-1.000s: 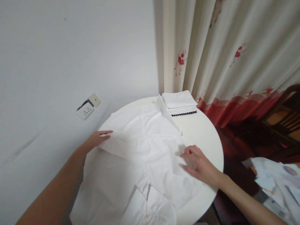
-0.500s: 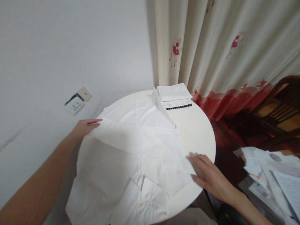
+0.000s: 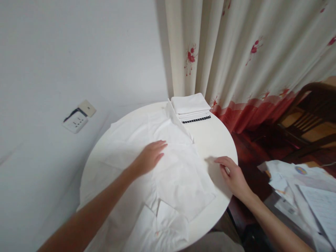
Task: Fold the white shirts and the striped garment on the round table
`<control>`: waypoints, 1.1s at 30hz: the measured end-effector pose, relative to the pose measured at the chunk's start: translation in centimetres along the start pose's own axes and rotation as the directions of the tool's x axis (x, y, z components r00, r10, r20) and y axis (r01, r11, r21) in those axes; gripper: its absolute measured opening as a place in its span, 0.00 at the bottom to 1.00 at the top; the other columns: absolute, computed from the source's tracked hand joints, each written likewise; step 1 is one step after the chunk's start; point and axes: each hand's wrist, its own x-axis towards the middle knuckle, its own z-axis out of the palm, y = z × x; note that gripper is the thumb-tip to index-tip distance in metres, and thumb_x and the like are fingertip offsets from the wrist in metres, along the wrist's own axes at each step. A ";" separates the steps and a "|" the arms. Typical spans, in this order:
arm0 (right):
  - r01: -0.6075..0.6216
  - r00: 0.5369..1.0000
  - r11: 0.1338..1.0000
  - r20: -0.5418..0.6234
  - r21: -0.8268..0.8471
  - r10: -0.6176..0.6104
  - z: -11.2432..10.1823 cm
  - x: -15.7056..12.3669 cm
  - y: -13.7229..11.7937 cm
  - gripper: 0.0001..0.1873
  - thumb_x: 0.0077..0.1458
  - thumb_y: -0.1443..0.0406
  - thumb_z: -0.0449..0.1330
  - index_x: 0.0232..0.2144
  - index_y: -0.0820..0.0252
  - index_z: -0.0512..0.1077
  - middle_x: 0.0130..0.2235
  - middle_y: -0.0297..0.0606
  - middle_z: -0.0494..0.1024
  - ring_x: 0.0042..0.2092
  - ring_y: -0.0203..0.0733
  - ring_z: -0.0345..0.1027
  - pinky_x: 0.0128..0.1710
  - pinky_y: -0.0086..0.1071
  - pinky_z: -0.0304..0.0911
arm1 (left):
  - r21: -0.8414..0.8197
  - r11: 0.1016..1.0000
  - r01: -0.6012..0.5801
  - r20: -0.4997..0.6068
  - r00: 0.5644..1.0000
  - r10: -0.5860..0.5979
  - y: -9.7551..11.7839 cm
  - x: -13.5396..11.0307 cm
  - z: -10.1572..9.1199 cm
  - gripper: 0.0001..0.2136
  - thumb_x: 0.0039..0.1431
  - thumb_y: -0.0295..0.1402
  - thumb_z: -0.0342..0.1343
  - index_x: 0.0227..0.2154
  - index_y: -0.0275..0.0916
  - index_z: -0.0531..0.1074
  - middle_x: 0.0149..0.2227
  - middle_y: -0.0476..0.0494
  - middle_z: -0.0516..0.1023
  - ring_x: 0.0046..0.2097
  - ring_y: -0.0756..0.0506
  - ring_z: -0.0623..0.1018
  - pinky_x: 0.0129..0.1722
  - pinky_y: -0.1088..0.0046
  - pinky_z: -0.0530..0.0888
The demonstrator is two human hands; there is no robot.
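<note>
A white collared shirt (image 3: pixel 173 178) lies spread over the round white table (image 3: pixel 220 140), its collar toward me at the bottom of the view. My left hand (image 3: pixel 151 156) is over the middle of the shirt, palm down with the fingers stretched out, holding nothing. To the right of the shirt, my right hand (image 3: pixel 232 175) hovers above the table's right edge. Its fingers are loosely bent, a gap shows between thumb and forefinger, and nothing is in it. The shirt's left side is partly covered by my left forearm.
A folded white cloth stack (image 3: pixel 191 105) with a black-and-white trim sits at the table's far side. Behind are a wall with a socket (image 3: pixel 75 121) and a flowered curtain (image 3: pixel 225 52). Papers (image 3: pixel 291 182) and a wooden chair (image 3: pixel 309 119) are at the right.
My left hand has let go of the shirt's left edge and moved right to its middle. The raised fold there now lies flatter. My right hand has lifted off the shirt's right side.
</note>
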 end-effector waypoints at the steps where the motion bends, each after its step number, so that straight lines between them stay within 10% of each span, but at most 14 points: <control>1: 0.013 1.000 1.000 0.005 0.011 -0.013 0.6 0.5 -0.3 0.14 0.62 0.68 0.51 0.43 0.54 0.74 0.46 0.43 0.76 0.50 0.50 0.70 0.54 0.49 0.66 | -0.043 0.997 -0.071 0.018 0.997 0.072 3.4 1.0 1.0 0.21 0.70 0.35 0.41 0.63 0.43 0.65 0.65 0.43 0.68 0.66 0.44 0.65 0.68 0.60 0.58; 4: 0.040 0.999 0.998 0.002 0.037 -0.041 2.1 1.1 -1.1 0.19 0.60 0.71 0.49 0.48 0.54 0.74 0.49 0.45 0.75 0.53 0.50 0.68 0.57 0.51 0.64 | -0.093 0.964 -0.250 0.063 0.965 0.256 10.9 2.9 3.8 0.22 0.72 0.37 0.42 0.66 0.46 0.58 0.68 0.45 0.62 0.70 0.46 0.59 0.70 0.61 0.53; 7: 0.059 0.998 0.997 0.026 0.051 -0.061 3.1 1.1 -1.6 0.25 0.58 0.74 0.48 0.55 0.54 0.71 0.55 0.45 0.73 0.58 0.49 0.65 0.61 0.53 0.60 | -0.062 0.959 -0.276 0.060 0.958 0.279 13.5 3.5 6.0 0.29 0.70 0.46 0.45 0.69 0.40 0.53 0.71 0.38 0.54 0.72 0.41 0.51 0.70 0.55 0.49; 15: 0.094 0.993 0.992 0.079 -0.083 -0.088 5.0 6.9 -1.1 0.20 0.62 0.71 0.49 0.51 0.59 0.74 0.49 0.46 0.76 0.52 0.50 0.68 0.56 0.47 0.64 | -0.009 0.993 -0.118 -0.033 0.993 0.117 10.5 4.9 6.2 0.25 0.71 0.38 0.45 0.68 0.39 0.54 0.70 0.37 0.58 0.71 0.40 0.55 0.68 0.54 0.54; 21: 0.027 0.998 0.995 0.067 -0.093 -0.021 6.9 11.8 1.2 0.18 0.60 0.71 0.48 0.43 0.61 0.76 0.42 0.45 0.79 0.44 0.47 0.72 0.50 0.41 0.66 | -0.147 0.972 0.182 0.024 0.983 -0.181 7.2 10.2 5.9 0.11 0.65 0.35 0.56 0.47 0.41 0.77 0.49 0.40 0.79 0.53 0.37 0.76 0.55 0.56 0.69; 33: 0.036 0.998 0.999 -0.047 0.019 -0.035 6.6 10.4 1.0 0.16 0.61 0.68 0.49 0.45 0.58 0.74 0.45 0.43 0.75 0.46 0.45 0.70 0.50 0.40 0.67 | -0.327 0.945 -0.008 -0.008 1.000 0.006 7.1 13.2 7.0 0.07 0.65 0.35 0.56 0.37 0.44 0.80 0.39 0.48 0.80 0.45 0.45 0.79 0.47 0.70 0.71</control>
